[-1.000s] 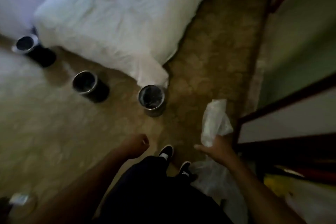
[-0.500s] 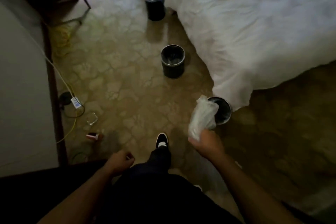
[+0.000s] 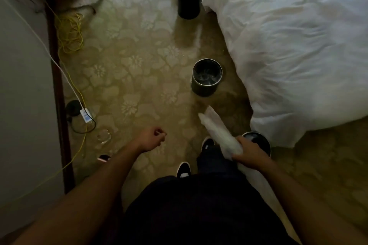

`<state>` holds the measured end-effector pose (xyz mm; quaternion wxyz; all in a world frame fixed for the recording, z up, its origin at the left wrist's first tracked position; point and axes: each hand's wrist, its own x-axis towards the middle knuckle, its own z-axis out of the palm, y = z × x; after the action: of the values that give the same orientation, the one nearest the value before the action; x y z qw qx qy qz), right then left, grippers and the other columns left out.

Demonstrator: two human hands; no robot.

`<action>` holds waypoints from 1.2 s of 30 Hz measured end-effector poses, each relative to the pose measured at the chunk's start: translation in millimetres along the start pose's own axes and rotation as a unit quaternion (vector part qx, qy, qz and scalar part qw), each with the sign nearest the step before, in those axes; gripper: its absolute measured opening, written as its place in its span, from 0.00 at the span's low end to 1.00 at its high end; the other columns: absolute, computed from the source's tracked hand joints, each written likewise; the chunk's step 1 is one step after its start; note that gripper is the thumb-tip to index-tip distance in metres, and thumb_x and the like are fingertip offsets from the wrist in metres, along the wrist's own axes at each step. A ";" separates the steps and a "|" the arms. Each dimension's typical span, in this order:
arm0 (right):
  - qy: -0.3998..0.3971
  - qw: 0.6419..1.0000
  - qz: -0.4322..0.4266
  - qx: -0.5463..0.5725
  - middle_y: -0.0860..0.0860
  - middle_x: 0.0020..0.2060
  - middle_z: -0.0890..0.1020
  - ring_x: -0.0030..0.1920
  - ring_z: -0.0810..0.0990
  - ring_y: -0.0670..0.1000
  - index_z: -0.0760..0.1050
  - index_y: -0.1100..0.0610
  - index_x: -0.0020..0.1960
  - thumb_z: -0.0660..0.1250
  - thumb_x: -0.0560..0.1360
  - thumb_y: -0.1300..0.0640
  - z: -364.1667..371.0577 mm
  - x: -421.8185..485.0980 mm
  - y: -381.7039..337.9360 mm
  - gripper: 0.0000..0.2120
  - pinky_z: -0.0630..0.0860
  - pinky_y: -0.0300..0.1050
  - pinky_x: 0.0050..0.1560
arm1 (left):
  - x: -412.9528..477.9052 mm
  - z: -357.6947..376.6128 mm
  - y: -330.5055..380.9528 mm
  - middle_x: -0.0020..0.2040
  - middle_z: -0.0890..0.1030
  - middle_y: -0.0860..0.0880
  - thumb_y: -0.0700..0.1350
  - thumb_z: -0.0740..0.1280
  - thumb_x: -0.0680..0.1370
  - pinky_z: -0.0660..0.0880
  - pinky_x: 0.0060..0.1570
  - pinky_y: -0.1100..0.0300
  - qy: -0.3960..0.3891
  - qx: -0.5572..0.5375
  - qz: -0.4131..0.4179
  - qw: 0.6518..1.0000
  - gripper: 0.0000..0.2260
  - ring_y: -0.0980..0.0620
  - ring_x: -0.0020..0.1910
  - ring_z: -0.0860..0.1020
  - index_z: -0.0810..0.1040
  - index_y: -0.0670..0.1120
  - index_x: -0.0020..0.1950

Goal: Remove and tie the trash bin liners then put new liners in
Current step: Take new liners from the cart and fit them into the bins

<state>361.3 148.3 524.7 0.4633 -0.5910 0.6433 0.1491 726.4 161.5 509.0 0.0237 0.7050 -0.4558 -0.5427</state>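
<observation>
Right grip [image 3: 249,152] clamped round a white translucent plastic liner [image 3: 217,127] pointing to eleven o'clock, left grip [image 3: 151,139] at its nine o'clock, curled together, empty

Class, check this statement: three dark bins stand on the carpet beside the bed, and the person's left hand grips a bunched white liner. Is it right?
Not quite: the hand is wrong. In the head view the right hand grips the bunched white liner; the left hand holds nothing. Three dark bins do stand on the carpet beside the bed.
</observation>
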 end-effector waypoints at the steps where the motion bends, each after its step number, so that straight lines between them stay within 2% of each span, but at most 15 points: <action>1: -0.003 1.000 0.010 0.005 0.54 0.61 0.79 0.56 0.78 0.54 0.69 0.52 0.72 0.75 0.72 0.51 -10.9 13.3 1.8 0.31 0.76 0.48 0.55 | 12.0 -13.0 14.6 0.49 0.84 0.47 0.46 0.64 0.83 0.77 0.41 0.57 0.000 -0.007 0.006 1.000 0.07 0.47 0.47 0.83 0.80 0.46 0.56; 6: -0.006 0.999 0.031 0.028 0.51 0.54 0.75 0.51 0.75 0.51 0.69 0.57 0.69 0.75 0.72 0.58 -73.0 92.7 -10.0 0.28 0.70 0.40 0.42 | 76.8 -79.2 72.2 0.49 0.84 0.47 0.45 0.63 0.83 0.77 0.41 0.57 0.037 -0.044 0.006 0.998 0.08 0.49 0.45 0.83 0.80 0.45 0.56; 10: -0.002 1.000 0.006 0.023 0.56 0.54 0.79 0.48 0.75 0.50 0.74 0.63 0.63 0.71 0.76 0.62 -129.4 171.5 -52.6 0.17 0.69 0.38 0.44 | 119.5 -128.6 91.4 0.49 0.84 0.48 0.46 0.63 0.83 0.78 0.42 0.56 0.077 -0.059 -0.039 0.995 0.07 0.49 0.47 0.83 0.80 0.47 0.55; 12: -0.015 0.999 -0.019 0.024 0.59 0.56 0.80 0.47 0.75 0.48 0.75 0.62 0.62 0.70 0.77 0.63 -161.1 209.7 -88.7 0.15 0.68 0.33 0.40 | 136.7 -152.5 96.5 0.48 0.84 0.48 0.45 0.64 0.82 0.79 0.41 0.55 0.102 -0.063 -0.060 0.991 0.06 0.49 0.45 0.83 0.80 0.48 0.53; 15: -0.051 0.996 -0.068 0.022 0.58 0.62 0.77 0.57 0.77 0.54 0.69 0.61 0.71 0.71 0.76 0.60 -208.1 263.2 -155.7 0.26 0.73 0.43 0.51 | 153.8 -186.4 96.1 0.46 0.84 0.48 0.44 0.65 0.81 0.79 0.42 0.55 0.130 -0.067 -0.092 0.985 0.05 0.50 0.44 0.83 0.81 0.49 0.51; 18: -0.067 0.990 -0.125 0.014 0.57 0.61 0.78 0.58 0.77 0.56 0.71 0.60 0.71 0.72 0.74 0.61 -248.8 305.9 -233.3 0.26 0.74 0.48 0.54 | 167.8 -215.1 89.0 0.45 0.85 0.49 0.44 0.67 0.79 0.79 0.45 0.54 0.150 -0.080 -0.138 0.976 0.04 0.49 0.45 0.83 0.81 0.51 0.48; 21: -0.075 0.981 -0.174 0.030 0.55 0.61 0.80 0.60 0.79 0.56 0.72 0.57 0.72 0.74 0.72 0.61 -281.9 351.2 -308.7 0.29 0.79 0.54 0.60 | 185.6 -244.7 81.7 0.46 0.84 0.48 0.42 0.67 0.79 0.78 0.45 0.54 0.148 -0.097 -0.167 0.970 0.04 0.49 0.45 0.82 0.82 0.48 0.49; 25: -0.067 0.976 -0.202 0.034 0.53 0.61 0.80 0.60 0.80 0.55 0.72 0.55 0.72 0.75 0.72 0.60 -317.6 413.2 -399.8 0.29 0.78 0.54 0.61 | 227.3 -295.1 67.3 0.47 0.85 0.47 0.43 0.66 0.80 0.77 0.43 0.56 0.135 -0.118 -0.188 0.966 0.04 0.50 0.44 0.82 0.81 0.48 0.49; 30: -0.055 0.987 -0.154 0.006 0.56 0.66 0.76 0.65 0.75 0.58 0.67 0.56 0.75 0.74 0.74 0.58 -358.3 470.9 -477.5 0.32 0.73 0.52 0.64 | 298.2 -401.3 76.8 0.46 0.84 0.46 0.44 0.65 0.82 0.75 0.37 0.59 0.124 -0.134 -0.185 0.966 0.05 0.49 0.42 0.82 0.80 0.49 0.48; 33: -0.060 0.990 -0.125 -0.022 0.56 0.68 0.74 0.64 0.75 0.56 0.64 0.55 0.76 0.73 0.75 0.58 -378.9 495.1 -495.6 0.32 0.72 0.48 0.62 | 349.7 -473.3 99.7 0.46 0.84 0.47 0.44 0.65 0.82 0.77 0.39 0.56 0.108 -0.122 -0.152 0.975 0.06 0.49 0.43 0.83 0.79 0.50 0.47; 36: -0.050 0.995 -0.077 -0.028 0.57 0.70 0.74 0.68 0.74 0.57 0.64 0.55 0.77 0.72 0.76 0.55 -400.8 519.8 -500.8 0.33 0.71 0.48 0.65 | 405.0 -540.4 136.3 0.47 0.84 0.48 0.46 0.65 0.82 0.77 0.41 0.56 0.093 -0.094 -0.113 0.985 0.05 0.50 0.44 0.83 0.80 0.50 0.49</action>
<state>709.5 -600.2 512.3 0.4883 -0.6436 0.5672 0.1603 1065.6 -438.1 501.2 0.0703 0.7939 -0.3163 -0.5145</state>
